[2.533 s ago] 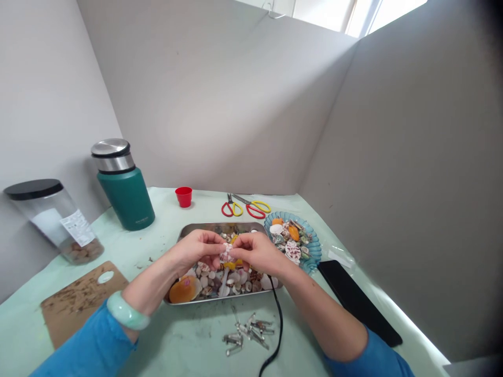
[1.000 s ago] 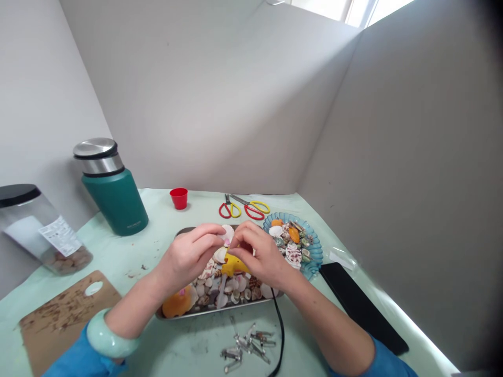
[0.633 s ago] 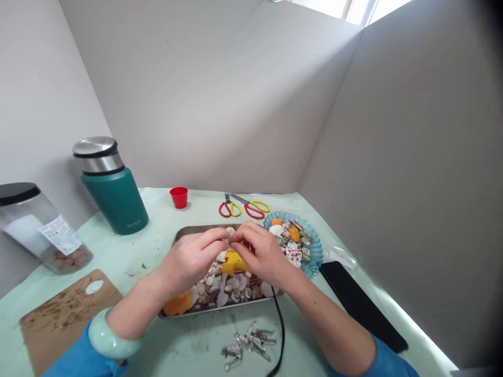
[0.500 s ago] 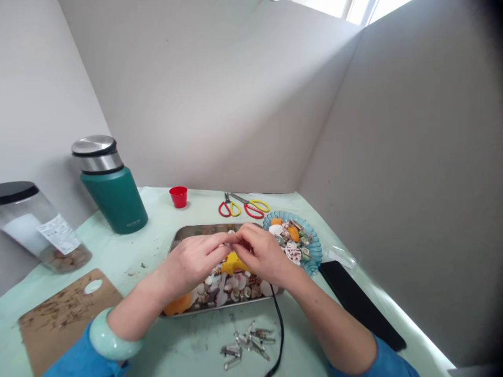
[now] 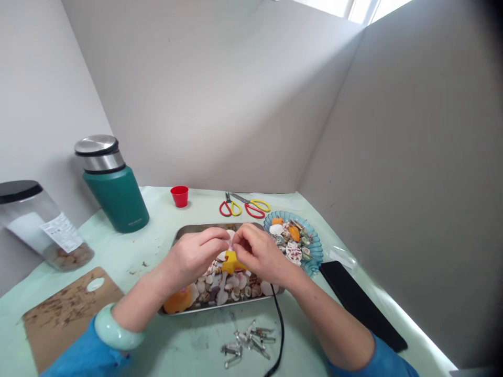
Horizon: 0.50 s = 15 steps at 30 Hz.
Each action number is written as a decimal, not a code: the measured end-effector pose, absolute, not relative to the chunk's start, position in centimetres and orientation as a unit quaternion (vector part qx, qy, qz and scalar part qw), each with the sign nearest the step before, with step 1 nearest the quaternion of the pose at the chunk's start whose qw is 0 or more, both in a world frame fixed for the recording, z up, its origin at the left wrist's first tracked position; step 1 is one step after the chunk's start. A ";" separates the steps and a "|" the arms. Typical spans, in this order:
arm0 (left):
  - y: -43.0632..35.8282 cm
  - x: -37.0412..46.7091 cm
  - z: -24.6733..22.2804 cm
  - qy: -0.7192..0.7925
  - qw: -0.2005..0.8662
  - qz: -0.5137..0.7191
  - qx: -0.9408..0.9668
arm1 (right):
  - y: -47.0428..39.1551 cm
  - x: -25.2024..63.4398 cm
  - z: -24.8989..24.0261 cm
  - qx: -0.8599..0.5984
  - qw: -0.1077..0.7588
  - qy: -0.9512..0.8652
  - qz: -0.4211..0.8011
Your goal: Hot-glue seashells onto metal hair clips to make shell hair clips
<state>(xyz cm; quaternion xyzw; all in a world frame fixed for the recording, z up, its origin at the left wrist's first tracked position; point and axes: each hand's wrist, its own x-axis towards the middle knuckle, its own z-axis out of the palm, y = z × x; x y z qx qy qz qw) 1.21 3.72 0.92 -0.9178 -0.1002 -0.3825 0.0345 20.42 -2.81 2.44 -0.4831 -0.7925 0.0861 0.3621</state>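
Observation:
My left hand and my right hand meet fingertip to fingertip, a small gap between them, above a metal tray of seashells. Both are closed in a pinch. Anything between the fingers is too small or hidden to name. Just below them in the tray lies a yellow glue gun, partly covered by my right hand. A black cord runs from under that hand toward the front edge. An orange shell sits in the tray's near left corner.
In front lie several silver metal clips. A blue plate of shells and a black flat object are right. Scissors and a red cup stand behind; a green bottle, jar and brown board are left.
My fingertips have drawn slightly apart, the left hand shifting a little to the left. More of the shells and yellow glue gun shows between them.

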 end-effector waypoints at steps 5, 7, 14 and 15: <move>3.7 1.2 1.0 -0.100 0.017 -0.407 -0.908 | -2.8 20.6 2.5 -0.467 0.373 -0.795 0.103; 3.8 1.1 1.0 -0.102 0.014 -0.412 -0.905 | -2.8 20.6 2.4 -0.462 0.377 -0.798 0.091; 4.3 0.8 0.9 -0.115 0.043 -0.406 -0.906 | -2.9 20.7 2.6 -0.456 0.402 -0.792 0.058; 4.3 0.8 0.9 -0.112 0.050 -0.399 -0.909 | -2.9 20.7 2.6 -0.455 0.401 -0.793 0.058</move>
